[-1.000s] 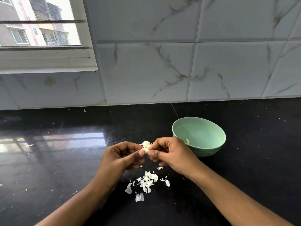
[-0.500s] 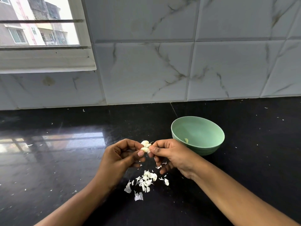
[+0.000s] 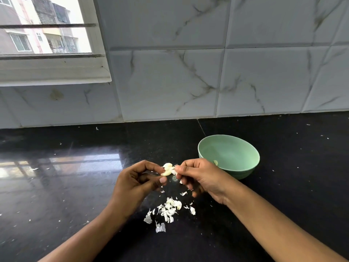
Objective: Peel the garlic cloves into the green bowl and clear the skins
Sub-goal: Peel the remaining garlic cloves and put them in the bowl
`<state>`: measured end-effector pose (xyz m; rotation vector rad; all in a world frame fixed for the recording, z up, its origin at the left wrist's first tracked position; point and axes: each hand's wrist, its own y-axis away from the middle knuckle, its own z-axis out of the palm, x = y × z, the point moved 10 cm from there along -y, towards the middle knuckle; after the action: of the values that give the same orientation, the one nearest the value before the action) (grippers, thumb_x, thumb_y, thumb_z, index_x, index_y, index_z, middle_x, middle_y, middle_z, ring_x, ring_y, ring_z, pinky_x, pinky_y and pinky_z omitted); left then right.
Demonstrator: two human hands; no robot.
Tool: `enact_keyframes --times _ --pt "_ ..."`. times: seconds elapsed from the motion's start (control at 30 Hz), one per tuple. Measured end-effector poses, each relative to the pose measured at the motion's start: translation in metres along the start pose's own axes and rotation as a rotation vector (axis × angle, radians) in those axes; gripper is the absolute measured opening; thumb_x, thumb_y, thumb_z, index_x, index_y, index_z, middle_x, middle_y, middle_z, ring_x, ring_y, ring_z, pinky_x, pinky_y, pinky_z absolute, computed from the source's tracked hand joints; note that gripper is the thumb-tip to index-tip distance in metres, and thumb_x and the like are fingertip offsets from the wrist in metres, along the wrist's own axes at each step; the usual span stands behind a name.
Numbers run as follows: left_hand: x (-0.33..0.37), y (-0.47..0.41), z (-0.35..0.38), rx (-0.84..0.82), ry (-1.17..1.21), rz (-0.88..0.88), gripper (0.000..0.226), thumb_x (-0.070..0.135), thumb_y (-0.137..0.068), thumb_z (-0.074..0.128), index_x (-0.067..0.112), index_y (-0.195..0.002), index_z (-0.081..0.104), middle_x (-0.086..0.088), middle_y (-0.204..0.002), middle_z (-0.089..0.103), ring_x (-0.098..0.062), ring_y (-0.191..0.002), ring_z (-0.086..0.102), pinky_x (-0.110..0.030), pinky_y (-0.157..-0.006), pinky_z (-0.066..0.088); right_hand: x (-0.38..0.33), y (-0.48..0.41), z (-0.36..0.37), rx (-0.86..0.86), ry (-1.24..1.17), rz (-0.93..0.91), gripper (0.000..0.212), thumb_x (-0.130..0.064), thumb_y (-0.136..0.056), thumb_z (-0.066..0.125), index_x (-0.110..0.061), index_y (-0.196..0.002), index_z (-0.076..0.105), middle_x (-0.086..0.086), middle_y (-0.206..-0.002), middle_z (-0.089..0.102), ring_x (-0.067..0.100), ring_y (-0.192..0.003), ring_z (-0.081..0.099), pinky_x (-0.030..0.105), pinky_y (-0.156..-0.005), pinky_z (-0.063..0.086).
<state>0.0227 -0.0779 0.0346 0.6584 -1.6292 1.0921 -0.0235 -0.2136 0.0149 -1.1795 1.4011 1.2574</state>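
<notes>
Pale garlic [image 3: 167, 170] sits between the two hands in the head view, raised off the black counter [image 3: 75, 195] and just left of the bowl [image 3: 243, 172]. The left hand [image 3: 136, 183] pinches it with curled fingers. The right hand [image 3: 200, 176] pinches its right end, where a flake of skin appears to be lifting. Whether one clove or two are held cannot be told. One peeled clove [image 3: 215, 163] lies inside the bowl by the near wall. Loose skins [image 3: 169, 208] lie piled on the counter below the hands. Step in hand, as judged: stripping the skin. Procedure: hold the left pinch firm but off the loosened edge. Pull the skin along the garlic, not across it, so it comes away in one strip. Work over the pile so flakes land together. Release the bare garlic only once it is over the bowl. Thin flakes will likely cling to fingertips and scatter.
</notes>
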Motion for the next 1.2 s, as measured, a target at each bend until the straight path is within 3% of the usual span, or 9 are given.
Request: enact_keyframes --times 0.2,0.33,0.53,0.67,0.9,1.03,1.1,1.17,1.2 --pt "0.0 -0.001 -0.004 0.034 0.038 -0.008 0.019 0.009 -0.056 0.079 0.016 -0.071 0.07 -0.015 -0.073 0.07 -0.018 -0.059 0.066 -0.024 -0.06 0.055 -0.02 0.003 -0.015 0.126 0.301 -0.183 0.015 -0.014 -0.079 0.075 -0.003 -0.079 0.064 0.004 -0.064 0.06 0.007 -0.05 0.055 0.022 -0.044 0.048" --pt "0.002 -0.002 -0.005 0.032 0.024 -0.004 0.02 0.01 -0.055 0.079 0.021 -0.071 0.071 -0.01 -0.072 0.07 -0.014 -0.057 0.064 -0.024 -0.058 0.053 -0.018 0.005 -0.006 0.089 0.524 -0.185 0.007 -0.007 -0.085 0.067 -0.014 -0.084 0.068 0.002 -0.074 0.067 0.007 -0.062 0.063 0.026 -0.055 0.056" --pt "0.004 0.0 0.0 -0.006 0.011 0.004 0.022 0.011 -0.056 0.079 0.022 -0.072 0.069 -0.008 -0.075 0.071 -0.014 -0.057 0.062 -0.031 -0.057 0.05 -0.013 0.005 -0.005 0.046 0.373 -0.126 0.015 -0.01 -0.094 0.054 -0.017 -0.101 0.066 0.002 -0.095 0.07 0.008 -0.071 0.065 0.025 -0.056 0.053" --pt "0.005 0.0 0.004 -0.029 0.015 0.034 0.023 0.007 -0.056 0.079 0.018 -0.073 0.068 -0.004 -0.075 0.07 -0.014 -0.059 0.065 -0.022 -0.054 0.052 -0.01 0.004 0.004 -0.016 0.085 -0.104 0.016 -0.018 -0.093 0.058 -0.009 -0.104 0.064 0.007 -0.09 0.07 0.011 -0.068 0.064 0.023 -0.051 0.052" --pt "0.001 0.0 0.009 -0.101 -0.06 0.022 0.027 0.009 -0.06 0.079 0.021 -0.082 0.069 -0.004 -0.088 0.07 -0.015 -0.064 0.066 -0.023 -0.055 0.052 -0.006 0.002 0.004 0.004 -0.024 -0.089 0.004 -0.008 -0.085 0.066 -0.006 -0.089 0.065 0.007 -0.075 0.069 0.01 -0.061 0.065 0.024 -0.052 0.054" --pt "-0.015 -0.003 0.001 -0.045 -0.055 -0.14 0.013 0.025 -0.067 0.075 0.014 -0.069 0.068 -0.01 -0.065 0.067 -0.026 -0.057 0.063 -0.031 -0.052 0.048 -0.015 0.002 -0.015 0.159 0.169 -0.169 0.003 -0.008 -0.086 0.067 -0.009 -0.085 0.065 0.006 -0.074 0.067 0.012 -0.061 0.065 0.026 -0.051 0.055" --pt "-0.019 -0.004 -0.001 -0.059 -0.114 -0.167 0.017 0.031 -0.072 0.071 0.015 -0.067 0.067 -0.013 -0.066 0.067 -0.029 -0.059 0.062 -0.036 -0.057 0.047 -0.02 0.004 -0.022 0.245 0.345 -0.207 0.005 -0.009 -0.087 0.066 -0.013 -0.083 0.066 0.003 -0.074 0.067 0.013 -0.061 0.067 0.029 -0.053 0.058" --pt "-0.013 -0.006 -0.002 -0.08 -0.25 -0.098 0.007 0.024 -0.076 0.074 0.023 -0.074 0.067 -0.007 -0.074 0.069 -0.026 -0.062 0.062 -0.038 -0.057 0.051 -0.021 0.004 -0.025 0.286 0.443 -0.218 0.008 -0.01 -0.088 0.064 -0.015 -0.082 0.065 -0.002 -0.07 0.066 0.012 -0.062 0.069 0.03 -0.055 0.059" --pt "-0.01 -0.007 -0.002 -0.092 -0.349 -0.042 0.017 0.017 -0.076 0.078 0.03 -0.077 0.067 -0.001 -0.078 0.07 -0.021 -0.064 0.064 -0.035 -0.059 0.053 -0.021 0.005 -0.025 0.291 0.461 -0.217 0.01 -0.009 -0.088 0.064 -0.016 -0.082 0.064 -0.003 -0.069 0.065 0.012 -0.063 0.069 0.03 -0.055 0.059"
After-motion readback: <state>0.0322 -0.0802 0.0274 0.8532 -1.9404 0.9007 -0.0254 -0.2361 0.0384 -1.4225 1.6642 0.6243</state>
